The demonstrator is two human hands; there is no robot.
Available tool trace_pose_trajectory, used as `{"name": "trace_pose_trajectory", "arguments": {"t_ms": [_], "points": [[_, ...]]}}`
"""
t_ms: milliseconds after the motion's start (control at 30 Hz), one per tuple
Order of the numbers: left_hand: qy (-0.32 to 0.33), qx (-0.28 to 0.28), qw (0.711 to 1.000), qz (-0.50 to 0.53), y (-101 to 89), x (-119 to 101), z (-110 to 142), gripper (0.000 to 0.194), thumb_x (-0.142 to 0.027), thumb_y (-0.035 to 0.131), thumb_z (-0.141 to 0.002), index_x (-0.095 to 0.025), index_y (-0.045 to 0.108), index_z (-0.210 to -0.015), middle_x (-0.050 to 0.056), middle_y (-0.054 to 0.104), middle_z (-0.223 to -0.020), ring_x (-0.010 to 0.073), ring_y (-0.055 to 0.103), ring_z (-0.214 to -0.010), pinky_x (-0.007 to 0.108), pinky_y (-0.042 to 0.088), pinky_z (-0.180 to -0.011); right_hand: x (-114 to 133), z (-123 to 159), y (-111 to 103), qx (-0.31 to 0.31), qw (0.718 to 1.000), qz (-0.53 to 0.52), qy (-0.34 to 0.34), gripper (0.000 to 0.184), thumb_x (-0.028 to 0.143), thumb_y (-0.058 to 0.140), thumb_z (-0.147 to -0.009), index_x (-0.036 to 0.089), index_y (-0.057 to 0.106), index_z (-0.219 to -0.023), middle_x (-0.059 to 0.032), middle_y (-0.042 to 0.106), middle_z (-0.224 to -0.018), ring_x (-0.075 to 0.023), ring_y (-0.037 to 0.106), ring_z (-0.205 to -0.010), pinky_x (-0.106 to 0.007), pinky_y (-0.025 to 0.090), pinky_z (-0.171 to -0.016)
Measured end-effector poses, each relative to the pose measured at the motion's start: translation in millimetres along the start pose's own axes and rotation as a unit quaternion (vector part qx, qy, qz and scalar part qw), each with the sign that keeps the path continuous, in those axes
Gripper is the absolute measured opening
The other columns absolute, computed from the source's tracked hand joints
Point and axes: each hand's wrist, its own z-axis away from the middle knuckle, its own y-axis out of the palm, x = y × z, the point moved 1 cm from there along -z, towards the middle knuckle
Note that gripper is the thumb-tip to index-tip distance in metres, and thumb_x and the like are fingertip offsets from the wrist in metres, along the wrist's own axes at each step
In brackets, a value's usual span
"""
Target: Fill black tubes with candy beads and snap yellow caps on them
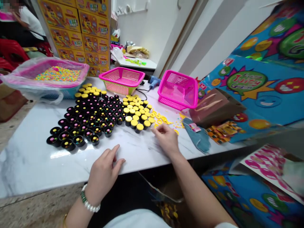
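Observation:
My left hand (104,169) hovers at the table's front edge, thumb and fingers apart with nothing between them. My right hand (165,138) is by the yellow rings (159,121), its fingers curled together; whatever they may pinch is hidden. Rows of small black cups (78,139) stand uncovered to the left, with small coloured candies inside. Between the hands and the back basket sit black cups with yellow lids (139,127). Further yellow-lidded cups (90,90) stand at the back left.
A lined pink basket (80,76) of colourful candy beads stands back left. Two pink baskets (122,72) (178,91) are behind the cups. A blue glue gun (154,81), a blue cloth (196,136), a brown bag (217,106) and printed boxes (268,91) lie rightward.

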Motion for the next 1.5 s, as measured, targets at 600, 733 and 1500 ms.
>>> {"name": "trace_pose_trajectory", "arguments": {"t_ms": [600, 733, 1500], "points": [[-0.099, -0.148, 0.959, -0.221, -43.7, 35, -11, 0.014, -0.025, 0.055, -0.092, -0.018, 0.065, -0.100, 0.005, 0.057, -0.095, 0.0127, 0.058, -0.073, 0.021, 0.047, -0.055, 25, 107, 25, 0.141, 0.880, 0.114, -0.439, 0.067, 0.047, 0.071, -0.079, 0.019, 0.052, -0.137, -0.0189, 0.061, -0.124, -0.0366, 0.058, -0.111, -0.053, 0.052, -0.090], [-0.077, -0.134, 0.968, -0.195, -46.6, 31, -10, 0.011, -0.023, 0.054, -0.091, -0.018, 0.063, -0.088, 0.007, 0.056, -0.101, 0.0131, 0.058, -0.075, 0.023, 0.050, -0.059, 39, 115, 29, 0.196, 0.878, -0.040, -0.436, 0.036, 0.014, 0.062, -0.086, 0.026, 0.065, -0.120, -0.0095, 0.070, -0.098, -0.0235, 0.066, -0.088, -0.038, 0.057, -0.075], [-0.123, 0.011, 0.989, 0.079, -20.0, 7, 5, 0.014, -0.020, 0.063, -0.086, -0.019, 0.064, -0.100, 0.001, 0.055, -0.084, 0.0136, 0.055, -0.073, 0.025, 0.046, -0.066, 100, 51, 60, 0.414, 0.877, -0.224, 0.099, 0.029, 0.040, 0.078, -0.070, 0.014, 0.072, -0.081, -0.0010, 0.065, -0.058, -0.0074, 0.050, -0.042, -0.020, 0.042, -0.039]]}}
